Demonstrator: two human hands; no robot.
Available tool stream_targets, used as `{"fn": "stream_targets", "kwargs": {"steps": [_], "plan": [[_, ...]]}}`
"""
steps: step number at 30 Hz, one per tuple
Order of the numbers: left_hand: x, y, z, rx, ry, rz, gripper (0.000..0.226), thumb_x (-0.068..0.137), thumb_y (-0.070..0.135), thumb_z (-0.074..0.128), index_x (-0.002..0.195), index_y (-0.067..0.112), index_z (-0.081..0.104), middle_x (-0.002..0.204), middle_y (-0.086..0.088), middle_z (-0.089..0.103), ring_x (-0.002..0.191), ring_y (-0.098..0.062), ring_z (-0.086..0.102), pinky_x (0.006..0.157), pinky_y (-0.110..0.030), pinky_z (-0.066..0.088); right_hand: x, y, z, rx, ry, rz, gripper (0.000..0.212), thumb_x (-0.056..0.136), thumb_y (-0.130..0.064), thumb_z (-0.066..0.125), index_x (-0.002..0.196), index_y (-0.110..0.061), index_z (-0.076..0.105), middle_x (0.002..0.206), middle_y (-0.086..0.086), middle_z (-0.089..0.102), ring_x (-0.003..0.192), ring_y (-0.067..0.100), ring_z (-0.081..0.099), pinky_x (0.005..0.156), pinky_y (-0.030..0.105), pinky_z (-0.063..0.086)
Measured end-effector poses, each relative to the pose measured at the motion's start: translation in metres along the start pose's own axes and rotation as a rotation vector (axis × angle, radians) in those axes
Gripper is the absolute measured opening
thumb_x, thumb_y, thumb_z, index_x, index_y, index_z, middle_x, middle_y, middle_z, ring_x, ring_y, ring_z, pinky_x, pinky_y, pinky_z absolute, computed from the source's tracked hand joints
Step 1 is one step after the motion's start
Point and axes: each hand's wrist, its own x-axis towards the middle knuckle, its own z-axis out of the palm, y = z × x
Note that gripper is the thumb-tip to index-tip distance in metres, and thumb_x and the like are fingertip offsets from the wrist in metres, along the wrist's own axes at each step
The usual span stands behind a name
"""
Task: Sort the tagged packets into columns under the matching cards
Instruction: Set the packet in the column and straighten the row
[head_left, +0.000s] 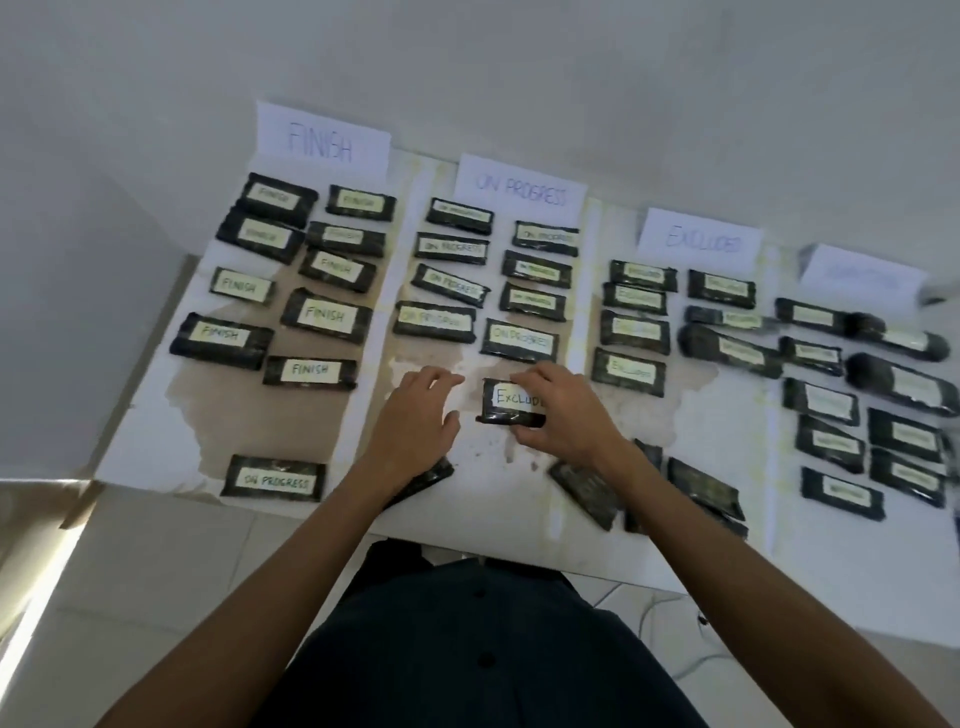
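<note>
My right hand (563, 415) grips a dark packet tagged EXCLUDED (506, 402) near the table's front middle, below the ON PROGRESS column. My left hand (418, 421) hovers just left of it, fingers spread, holding nothing. White cards read FINISH (322, 140), ON PROGRESS (522, 189) and EXCLUDED (701, 240); a fourth card (862, 275) at the right is too blurred to read. Columns of tagged dark packets lie under each card. A lone ON PROGRESS packet (274, 479) lies at the front left under the FINISH column.
Several untagged-side-up dark packets (704, 491) lie in a loose heap at the front edge by my right wrist, and one (423, 480) sits under my left forearm. The white table (156, 447) ends close to my body. A wall rises behind the cards.
</note>
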Motion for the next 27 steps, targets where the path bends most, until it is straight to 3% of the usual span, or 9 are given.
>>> {"fn": "stream_targets", "kwargs": {"steps": [5,16,21,27], "plan": [[0.026,0.047,0.04,-0.006,-0.065,0.083,0.045,0.086,0.012,0.054,0.131,0.012,0.049,0.136,-0.008,0.048,0.123,-0.026,0.043,0.098,-0.04,0.043,-0.038,0.064,-0.019,-0.041,0.076,0.12,0.062,0.066,-0.04,0.073,0.121,-0.015,0.059,0.11,0.006,0.06,0.096,0.03,0.05,0.083,0.041,0.043],[0.074,0.127,0.14,0.096,-0.17,0.267,0.05,0.085,0.009,0.052,0.134,0.007,0.045,0.14,-0.013,0.045,0.127,-0.029,0.042,0.103,-0.041,0.041,-0.081,0.213,-0.038,-0.085,0.086,0.476,0.058,0.074,-0.026,0.071,0.127,-0.015,0.053,0.127,0.01,0.053,0.116,0.035,0.042,0.091,0.044,0.036],[0.084,0.143,0.181,0.139,-0.202,0.282,0.052,0.082,0.01,0.053,0.133,0.006,0.046,0.137,-0.013,0.047,0.126,-0.029,0.043,0.101,-0.041,0.042,-0.081,0.26,-0.035,-0.119,0.036,0.535,0.057,0.077,-0.023,0.069,0.13,-0.016,0.049,0.134,0.01,0.048,0.123,0.034,0.037,0.097,0.046,0.033],[0.082,0.149,0.201,0.198,-0.171,0.299,0.042,0.075,0.003,0.055,0.117,0.002,0.056,0.124,-0.017,0.054,0.111,-0.036,0.048,0.09,-0.046,0.049,-0.087,0.277,-0.025,-0.103,-0.035,0.495,0.062,0.077,-0.025,0.07,0.133,-0.017,0.046,0.133,0.011,0.046,0.122,0.034,0.037,0.098,0.044,0.033]]}}
